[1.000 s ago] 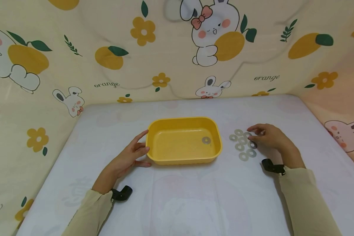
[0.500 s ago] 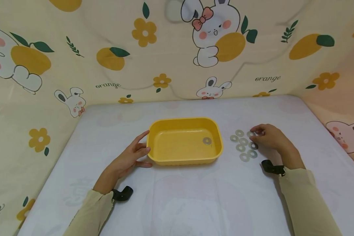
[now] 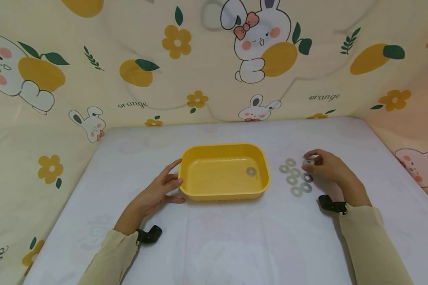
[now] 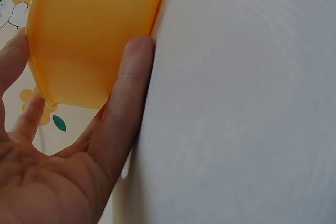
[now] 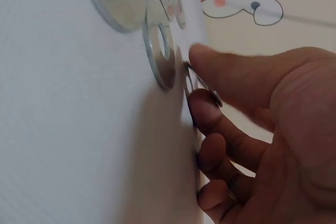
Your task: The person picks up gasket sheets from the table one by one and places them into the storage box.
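In the head view my left hand (image 3: 155, 194) rests its spread, fairly straight fingers against the left end of a yellow plastic box (image 3: 224, 196). The left wrist view shows one finger lying low along the box wall (image 4: 86, 40), near the table. One flat metal washer (image 3: 251, 171) lies inside the box, toward its right end. Over on the right, my right hand (image 3: 327, 167) pinches another washer (image 5: 206, 83) between thumb and finger, its disc tilted up off the table. Beside that hand several more flat washers (image 3: 295, 172) lie in a loose cluster.
A white cloth covers the table (image 3: 214, 241). Behind it and at both sides hangs a cream curtain (image 3: 207, 59) printed with rabbits and oranges. A small black camera (image 3: 150, 234) is strapped at the left wrist, and another black camera (image 3: 331, 203) at the right.
The right hand has taken hold of a washer at the cluster's far right and tipped it up from the table. The left hand stays at the box.
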Tool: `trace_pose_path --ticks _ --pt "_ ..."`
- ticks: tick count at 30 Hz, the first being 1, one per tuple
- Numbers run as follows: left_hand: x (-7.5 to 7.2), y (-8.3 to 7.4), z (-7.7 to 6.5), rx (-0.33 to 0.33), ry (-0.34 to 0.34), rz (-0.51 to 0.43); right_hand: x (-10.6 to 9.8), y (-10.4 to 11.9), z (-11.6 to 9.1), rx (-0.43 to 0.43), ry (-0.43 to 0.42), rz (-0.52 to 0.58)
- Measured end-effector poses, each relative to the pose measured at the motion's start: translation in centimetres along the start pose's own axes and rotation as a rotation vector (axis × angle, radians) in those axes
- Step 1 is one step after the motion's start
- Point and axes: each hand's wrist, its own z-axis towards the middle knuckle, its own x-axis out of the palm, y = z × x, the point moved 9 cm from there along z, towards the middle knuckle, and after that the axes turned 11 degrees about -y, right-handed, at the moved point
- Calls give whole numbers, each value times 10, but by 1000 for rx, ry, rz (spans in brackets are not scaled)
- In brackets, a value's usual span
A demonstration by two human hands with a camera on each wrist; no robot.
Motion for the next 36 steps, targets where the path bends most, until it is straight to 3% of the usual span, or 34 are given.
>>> trace_pose_path --ticks 11,36 --pt "-1 3 1 -21 -9 36 1 -5 0 -48 8 15" --pt "-1 2 1 -15 -4 5 -6 -1 0 -86 -5 -54"
